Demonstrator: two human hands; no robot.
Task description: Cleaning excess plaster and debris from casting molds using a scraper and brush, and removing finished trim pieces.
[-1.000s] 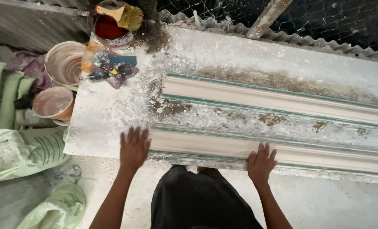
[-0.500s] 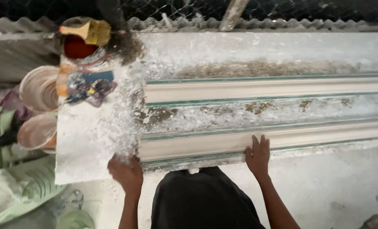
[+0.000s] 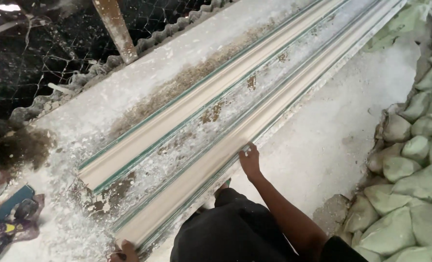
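Since earlier, our hands slid apart along the long plaster moulding: right hand lay flat, left hand gripped its end; stiff, brittle.

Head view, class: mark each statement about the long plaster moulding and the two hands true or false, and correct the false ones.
1. The right hand rests on the near moulding. True.
2. The left hand is at the moulding's near end. True.
3. Two long mouldings lie side by side on the table. True.
4. The right hand holds a brush. False: it holds nothing and lies flat on the moulding.
5. Filled sacks are stacked on the table. False: they are piled on the floor, to the right.
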